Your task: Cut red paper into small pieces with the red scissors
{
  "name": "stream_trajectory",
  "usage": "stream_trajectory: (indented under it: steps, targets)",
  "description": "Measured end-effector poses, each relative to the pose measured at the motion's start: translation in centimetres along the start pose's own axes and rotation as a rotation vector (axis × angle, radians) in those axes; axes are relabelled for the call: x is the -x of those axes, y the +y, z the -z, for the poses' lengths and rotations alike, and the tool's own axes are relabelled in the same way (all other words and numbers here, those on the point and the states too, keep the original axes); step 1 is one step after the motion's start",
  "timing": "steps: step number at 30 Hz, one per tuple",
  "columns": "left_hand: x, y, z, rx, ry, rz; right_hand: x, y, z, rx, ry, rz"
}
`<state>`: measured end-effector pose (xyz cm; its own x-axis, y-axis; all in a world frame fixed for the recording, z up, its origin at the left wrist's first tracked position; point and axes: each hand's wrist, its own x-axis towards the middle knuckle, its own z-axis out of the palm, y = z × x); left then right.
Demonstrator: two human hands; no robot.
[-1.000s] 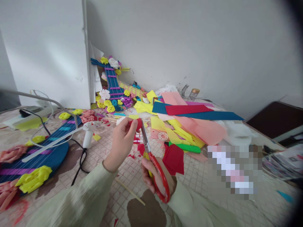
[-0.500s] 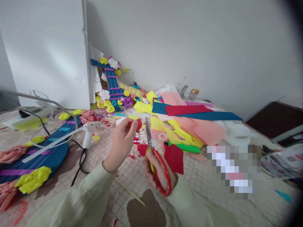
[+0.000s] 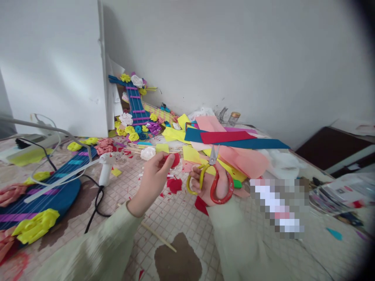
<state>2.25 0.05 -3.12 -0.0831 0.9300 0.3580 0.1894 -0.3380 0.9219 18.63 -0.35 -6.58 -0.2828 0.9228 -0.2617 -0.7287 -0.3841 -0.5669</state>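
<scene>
My left hand (image 3: 155,175) pinches a small piece of red crepe paper (image 3: 175,160) between thumb and fingers. To its right, my right hand (image 3: 212,185) has its fingers in the handles of a pair of scissors (image 3: 213,155), one handle yellow and one red. The blades are slightly parted, point away from me and touch no paper that I can see. On the table between the hands lies a crumpled red paper piece (image 3: 175,185). Another red sheet (image 3: 201,205) sticks out from under my right wrist.
Strips of coloured crepe paper (image 3: 234,136) are heaped at the back right. A white glue gun (image 3: 105,171) stands on the left, beside a blue paper guitar (image 3: 67,187) with paper flowers. A second decorated guitar (image 3: 136,105) leans at the back. A wooden stick (image 3: 159,236) lies in front.
My right hand has moved right with the scissors, away from the left hand, and turned palm up; the handles have spread. My left hand still holds the red paper.
</scene>
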Motion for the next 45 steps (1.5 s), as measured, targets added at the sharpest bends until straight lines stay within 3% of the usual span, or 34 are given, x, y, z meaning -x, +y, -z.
stream_trajectory:
  steps: [5,8,16,23,28,34,40,45]
  targets:
    - [1.3,-0.4,-1.5,0.226,-0.251,0.248,-0.9,1.1,0.6,0.143,0.074,0.291]
    - [2.1,-0.6,-2.4,0.305,-0.373,0.297,-1.0,1.9,0.8,0.259,-0.016,0.394]
    - [2.5,-0.2,-2.8,0.359,-0.392,0.331,-0.6,2.2,0.8,0.298,-0.056,0.386]
    - [2.3,-2.5,-3.4,0.371,-0.305,0.452,-0.8,2.1,1.1,0.291,-0.13,0.404]
    - [2.0,-2.3,-3.0,0.381,-0.348,0.415,-0.4,1.7,0.4,0.308,-0.079,0.401]
    - [2.2,-0.9,-2.1,0.113,-0.353,0.182,-0.1,1.5,0.3,0.343,0.002,0.403]
    - [2.3,-1.1,-2.4,0.133,-0.278,0.195,-0.2,1.8,0.9,0.369,-0.024,0.402]
    - [2.1,-1.1,-2.1,0.068,-0.38,0.172,-0.2,1.7,0.9,0.359,0.009,0.396]
